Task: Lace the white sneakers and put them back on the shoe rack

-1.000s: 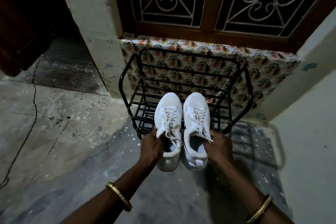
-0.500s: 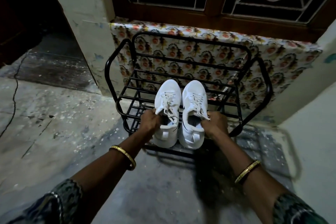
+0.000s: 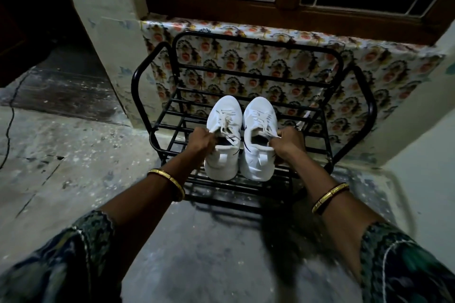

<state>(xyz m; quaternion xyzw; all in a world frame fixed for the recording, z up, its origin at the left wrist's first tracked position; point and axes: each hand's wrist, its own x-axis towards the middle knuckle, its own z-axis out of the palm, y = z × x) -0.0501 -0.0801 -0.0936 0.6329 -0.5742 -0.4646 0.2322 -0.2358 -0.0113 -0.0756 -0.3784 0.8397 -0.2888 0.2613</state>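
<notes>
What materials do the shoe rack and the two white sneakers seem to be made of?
Shoe rack: likely metal tubing, glossy black paint; thin round bars with highlights.
Left sneaker and right sneaker: probably fabric or synthetic upper, matte white, with woven laces; the exact material is unclear in this dim light.

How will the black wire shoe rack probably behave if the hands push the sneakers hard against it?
The shoe rack looks like thin metal tubing, so probably stiff but light; it may slide on the smooth floor. The patterned board stands close behind it, which likely stops it from tipping backward.
</notes>
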